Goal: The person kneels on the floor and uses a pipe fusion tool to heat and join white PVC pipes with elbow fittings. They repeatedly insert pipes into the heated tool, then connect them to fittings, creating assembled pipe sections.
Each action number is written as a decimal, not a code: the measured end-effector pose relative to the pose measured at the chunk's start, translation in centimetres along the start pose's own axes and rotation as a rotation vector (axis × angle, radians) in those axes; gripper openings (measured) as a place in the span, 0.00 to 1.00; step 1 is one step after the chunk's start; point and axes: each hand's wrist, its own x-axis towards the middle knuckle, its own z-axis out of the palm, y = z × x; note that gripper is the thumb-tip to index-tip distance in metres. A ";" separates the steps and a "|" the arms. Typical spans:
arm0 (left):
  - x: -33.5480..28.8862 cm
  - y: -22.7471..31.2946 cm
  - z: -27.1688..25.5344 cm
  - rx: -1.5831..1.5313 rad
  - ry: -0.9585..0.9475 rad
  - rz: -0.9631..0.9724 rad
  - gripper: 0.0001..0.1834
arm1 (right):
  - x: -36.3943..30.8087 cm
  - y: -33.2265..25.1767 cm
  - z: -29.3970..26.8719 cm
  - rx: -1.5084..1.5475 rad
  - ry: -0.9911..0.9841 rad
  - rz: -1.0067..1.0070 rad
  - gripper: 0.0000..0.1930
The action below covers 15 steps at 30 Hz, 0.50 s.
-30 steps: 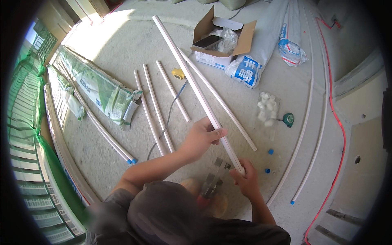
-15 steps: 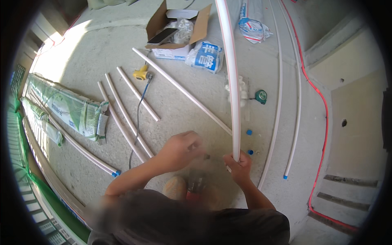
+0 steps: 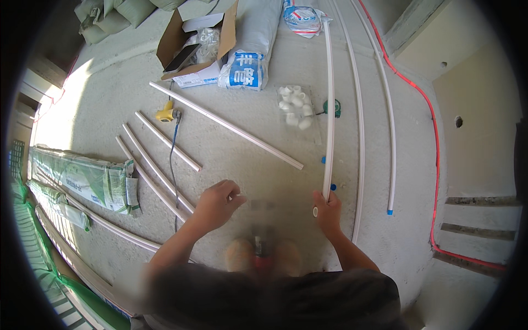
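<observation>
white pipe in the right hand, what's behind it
Behind the white pipe in the right hand, a green tape measure peeks out; a blue cap shows left of the pipe, a second blue cap right. What the pipe and hand cover cannot be seen.

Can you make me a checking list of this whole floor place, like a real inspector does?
Surface: grey concrete floor, sunlit at upper left.
Job's things: long white pipe in hand; loose pipes lying left and right.
Clutter: open cardboard box with a phone; clear bag of white fittings; green tape measure, partly behind the held pipe; blurred dark-and-red thing between the feet.
Hands: right hand grips the pipe near its lower end; left hand, nothing seen in it.
Cables: blue-grey cord crosses loose pipes.
Surroundings: sacks, green netting, wall.
</observation>
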 end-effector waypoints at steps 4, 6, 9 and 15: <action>-0.3 -1.1 0.6 0.083 -0.039 -0.047 0.13 | 0.6 2.0 -0.7 -0.003 -0.015 -0.012 0.16; -0.5 -1.5 0.9 0.101 -0.061 -0.048 0.13 | 1.0 2.7 -0.6 -0.032 0.007 0.032 0.17; -0.7 -2.0 1.2 0.113 -0.083 -0.062 0.13 | 1.3 3.3 -0.4 0.003 0.005 0.054 0.18; -0.8 -2.9 1.5 0.148 -0.081 -0.030 0.13 | 1.4 3.4 0.0 -0.020 0.046 0.009 0.20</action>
